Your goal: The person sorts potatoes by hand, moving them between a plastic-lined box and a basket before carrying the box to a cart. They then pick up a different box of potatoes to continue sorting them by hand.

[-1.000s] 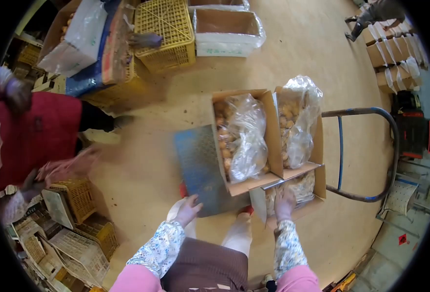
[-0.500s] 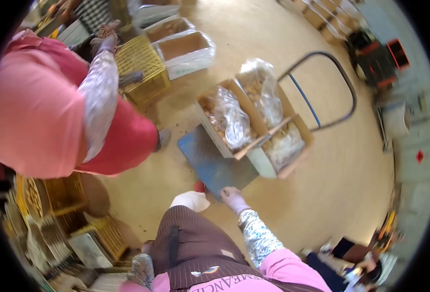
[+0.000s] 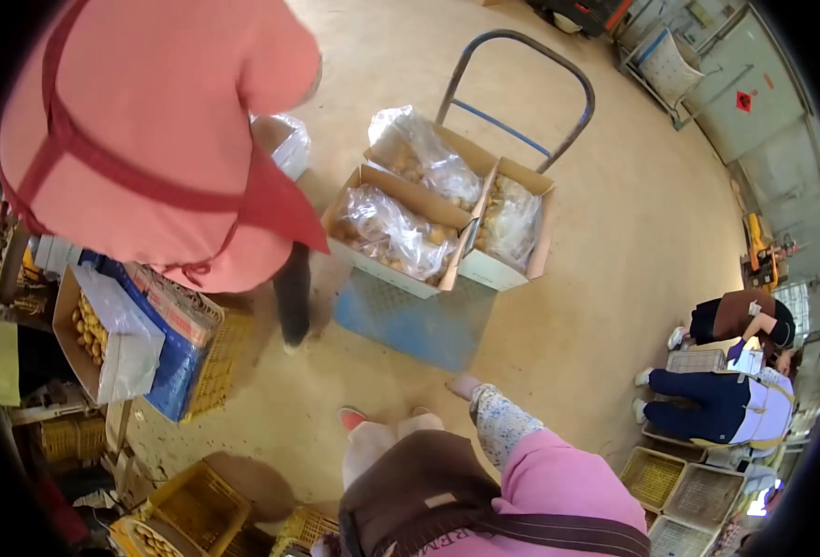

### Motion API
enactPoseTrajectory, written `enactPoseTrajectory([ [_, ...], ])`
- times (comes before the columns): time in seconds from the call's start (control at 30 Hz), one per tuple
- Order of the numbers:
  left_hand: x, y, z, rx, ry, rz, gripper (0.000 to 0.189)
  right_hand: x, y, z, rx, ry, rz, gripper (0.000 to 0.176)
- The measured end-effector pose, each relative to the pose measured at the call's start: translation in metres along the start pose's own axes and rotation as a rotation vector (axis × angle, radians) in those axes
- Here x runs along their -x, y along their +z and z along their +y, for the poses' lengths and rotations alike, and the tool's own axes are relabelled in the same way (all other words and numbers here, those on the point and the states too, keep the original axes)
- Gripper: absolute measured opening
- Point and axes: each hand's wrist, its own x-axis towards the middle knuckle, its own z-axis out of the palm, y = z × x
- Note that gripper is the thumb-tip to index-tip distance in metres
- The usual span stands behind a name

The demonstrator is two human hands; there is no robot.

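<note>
My right hand (image 3: 463,384) hangs low in front of me, beside the near edge of a blue flatbed cart (image 3: 410,320). No object shows in it, and its fingers are too small and blurred to read. My left hand is out of view. Three open cardboard boxes stand on the cart's far half: a near box (image 3: 387,257), a back box (image 3: 466,153) and a right box (image 3: 531,200). Yellow-brown, potato-like produce fills them under clear plastic bags (image 3: 396,227). The cart's bent-tube handle (image 3: 521,42) rises behind.
A co-worker in a pink top (image 3: 159,121) and red apron stands close at left. Behind them is a lined produce box (image 3: 117,348). Yellow crates (image 3: 196,501) sit at lower left. Two people (image 3: 726,408) bend over crates (image 3: 698,492) at right.
My view has turned right, and the cart now sits further left and higher. The co-worker has turned their back and appears nearer the cart. My right hand still hangs by its near edge.
</note>
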Motion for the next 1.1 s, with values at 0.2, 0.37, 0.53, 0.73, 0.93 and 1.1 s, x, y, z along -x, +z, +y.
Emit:
enactPoseTrajectory([
  [0.2,-0.086,-0.048,0.084,-1.652,0.748,0.08,0.02,-0.085,-0.082,-0.008,-0.117,0.217,0.261,0.038],
  [0.37,-0.163,0.09,0.249,-0.143,0.37,-0.216,0.009,-0.148,-0.135,0.028,-0.337,0.454,0.456,0.043],
  [0.53,-0.181,0.364,0.451,-0.186,0.424,-0.047,0.06,-0.157,-0.21,0.012,-0.596,0.489,0.483,0.05],
  [0.73,-0.245,0.548,0.539,-0.129,0.226,-0.369,0.051,-0.21,-0.202,0.059,-0.506,0.63,0.511,0.05],
  [0.93,-0.25,0.568,0.52,-0.238,0.38,-0.057,0.033,-0.177,-0.212,0.054,-0.557,0.508,0.361,0.051],
  [1.1,-0.247,0.569,0.491,-0.216,0.366,-0.09,0.036,-0.182,-0.185,0.081,-0.264,0.51,0.481,0.054],
])
